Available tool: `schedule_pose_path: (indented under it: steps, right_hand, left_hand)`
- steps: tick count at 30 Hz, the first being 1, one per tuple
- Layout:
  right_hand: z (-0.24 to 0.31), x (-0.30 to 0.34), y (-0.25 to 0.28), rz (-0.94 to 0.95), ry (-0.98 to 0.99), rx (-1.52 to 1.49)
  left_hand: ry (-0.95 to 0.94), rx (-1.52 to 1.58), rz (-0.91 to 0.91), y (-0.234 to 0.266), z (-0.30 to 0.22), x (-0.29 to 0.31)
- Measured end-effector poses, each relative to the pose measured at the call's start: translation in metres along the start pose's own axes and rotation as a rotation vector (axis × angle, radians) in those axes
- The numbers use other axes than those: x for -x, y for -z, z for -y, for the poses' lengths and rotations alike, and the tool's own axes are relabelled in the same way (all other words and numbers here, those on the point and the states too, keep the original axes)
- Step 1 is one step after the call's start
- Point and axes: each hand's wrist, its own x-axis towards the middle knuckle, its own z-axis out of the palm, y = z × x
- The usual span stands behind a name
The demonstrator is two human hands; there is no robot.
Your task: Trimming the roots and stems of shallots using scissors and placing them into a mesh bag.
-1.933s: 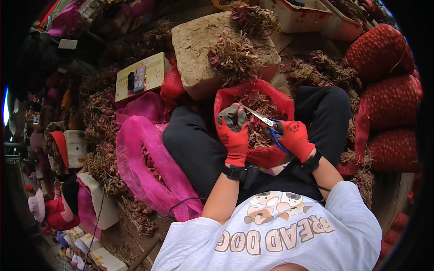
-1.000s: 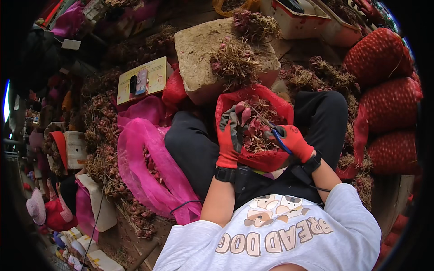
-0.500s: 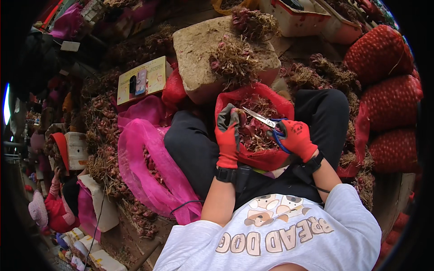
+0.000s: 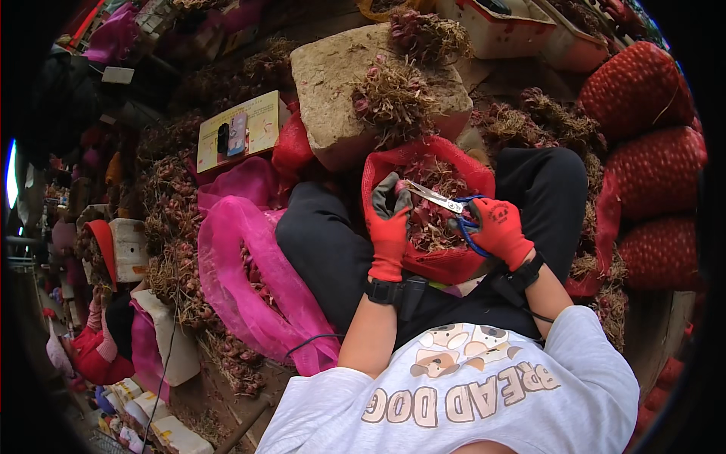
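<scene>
The person sits with a red mesh bag [image 4: 454,261] in the lap, near the middle of the frame, its mouth open and full of small reddish bulbs with dry roots. The left hand [image 4: 389,227], in a red and grey glove, is closed around a bulb [image 4: 401,186] held over the bag's upper left rim. The right hand [image 4: 499,227], also gloved in red, is clamped on the blue handles of scissors [image 4: 442,203], whose blades point left and reach the bulb; whether the blades are apart I cannot tell.

Just above the bag a stone block [image 4: 333,98] carries a heap of cut roots [image 4: 393,94]. At the right edge lie three filled red sacks [image 4: 643,144]. Left of the person's dark trousers a pink mesh bag [image 4: 249,280] sprawls open, and above it, upper left of centre, a yellow card [image 4: 261,121] bears two small dark objects. Dried stalks litter the ground around.
</scene>
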Motion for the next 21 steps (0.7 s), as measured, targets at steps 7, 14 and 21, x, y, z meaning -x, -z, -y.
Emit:
schedule_pose_path:
  steps: [7, 14, 21]
  right_hand:
    - [-0.006, 0.001, -0.005, 0.058, -0.046, 0.016]
    - [-0.011, 0.001, -0.006, 0.118, -0.053, -0.082]
    - [-0.011, -0.004, -0.012, 0.221, -0.203, -0.226]
  left_hand:
    - [0.050, 0.044, 0.026, 0.002, 0.001, 0.002]
    - [-0.059, -0.030, 0.036, 0.000, 0.005, 0.003]
    - [-0.034, -0.028, 0.026, -0.007, -0.001, 0.004]
